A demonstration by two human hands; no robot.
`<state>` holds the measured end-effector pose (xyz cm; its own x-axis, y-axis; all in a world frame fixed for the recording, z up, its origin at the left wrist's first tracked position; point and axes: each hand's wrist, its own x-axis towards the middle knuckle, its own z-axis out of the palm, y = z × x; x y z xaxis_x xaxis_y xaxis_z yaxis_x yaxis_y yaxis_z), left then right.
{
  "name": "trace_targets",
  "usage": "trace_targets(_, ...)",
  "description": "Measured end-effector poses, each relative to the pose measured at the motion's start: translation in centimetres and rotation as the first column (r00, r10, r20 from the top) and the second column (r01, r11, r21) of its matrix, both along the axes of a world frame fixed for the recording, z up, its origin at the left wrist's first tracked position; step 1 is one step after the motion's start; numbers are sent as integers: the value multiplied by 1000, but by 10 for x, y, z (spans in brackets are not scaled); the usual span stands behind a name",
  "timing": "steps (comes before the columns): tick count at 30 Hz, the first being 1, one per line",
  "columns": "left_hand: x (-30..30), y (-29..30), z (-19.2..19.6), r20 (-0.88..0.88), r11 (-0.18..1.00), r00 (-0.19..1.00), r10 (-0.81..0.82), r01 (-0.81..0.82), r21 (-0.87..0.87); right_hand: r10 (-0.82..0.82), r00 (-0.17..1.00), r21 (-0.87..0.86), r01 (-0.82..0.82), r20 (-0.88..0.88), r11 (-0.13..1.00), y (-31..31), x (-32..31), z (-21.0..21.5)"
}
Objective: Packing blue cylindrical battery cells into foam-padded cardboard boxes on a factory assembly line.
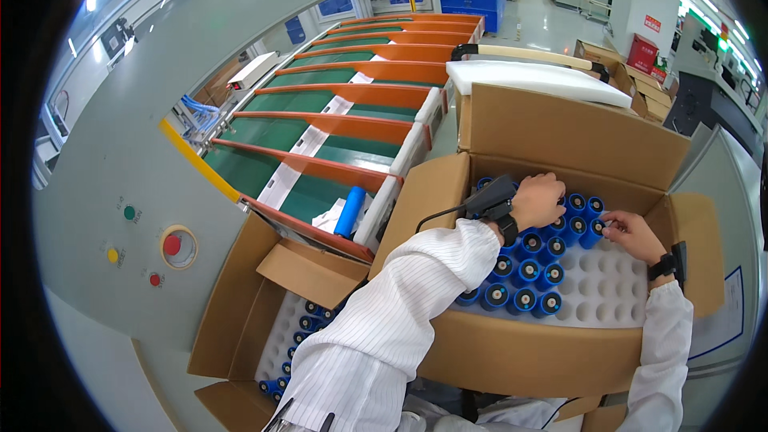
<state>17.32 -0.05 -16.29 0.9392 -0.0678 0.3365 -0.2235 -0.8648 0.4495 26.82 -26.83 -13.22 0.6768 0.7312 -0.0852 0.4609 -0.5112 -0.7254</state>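
Observation:
An open cardboard box (552, 352) stands before me with a white foam tray (608, 296) inside it. Blue cylindrical battery cells (526, 272) stand upright in rows in the tray's left and far parts; bare round holes show at the right. My left hand (538, 202) reaches over the far rows with its fingers curled down among the cells, and what lies beneath them is hidden. At the right end of those rows, the thumb and fingers of my right hand (636, 238) pinch the upper part of a blue battery cell (593, 234).
A second cardboard box (232, 328) with similar cells sits at lower left. Beyond it, a green conveyor (264, 156) with orange dividers carries a blue cylinder (350, 212) lying tilted. A grey machine panel (96, 216) has a red button (172, 245). White foam (536, 84) rests behind the box.

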Motion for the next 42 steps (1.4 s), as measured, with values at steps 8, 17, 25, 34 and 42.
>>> trace_targets(8,-1,-1,2,-23,1000,1000,-14,15,20,27,999,-24,-27,26,999,-3,-1,4)
trace_targets(17,-1,1,5,-96,999,995,-16,20,43,48,999,-22,-48,17,999,-2,-4,9)
trace_targets(25,-1,2,5,-104,999,994,-17,20,33,41,999,-41,-42,-19,998,0,-7,14)
trace_targets(34,0,3,4,-106,999,994,-23,26,25,33,999,-49,-34,-29,998,0,-9,15)
trace_targets(42,-2,3,7,-126,999,992,-17,21,28,45,999,-48,-46,-26,998,0,-8,14)
